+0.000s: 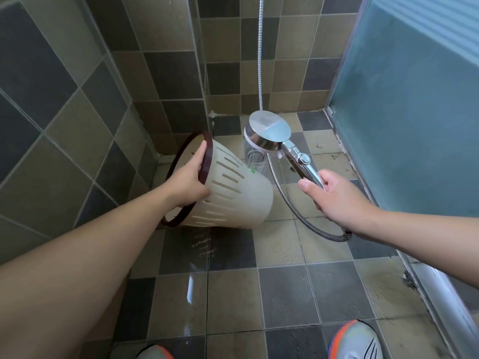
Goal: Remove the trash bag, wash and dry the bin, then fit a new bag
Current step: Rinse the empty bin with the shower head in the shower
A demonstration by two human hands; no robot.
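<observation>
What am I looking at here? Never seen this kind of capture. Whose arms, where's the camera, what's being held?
There is no robot. A person wears one wide-angle camera on the head, looking forward and down, so both arms reach in from the bottom edge and the lens bends straight lines.

The place is a tiled shower corner with a frosted glass door on the right.

The left hand grips the dark red rim of a white slotted bin, tipped on its side with its mouth facing left and no bag in it.

The right hand holds the handle of a chrome shower head. Water sprays from it beside the bin's wall. Its metal hose loops under the hand.

The floor looks wet. Two shoes show at the bottom edge.
</observation>
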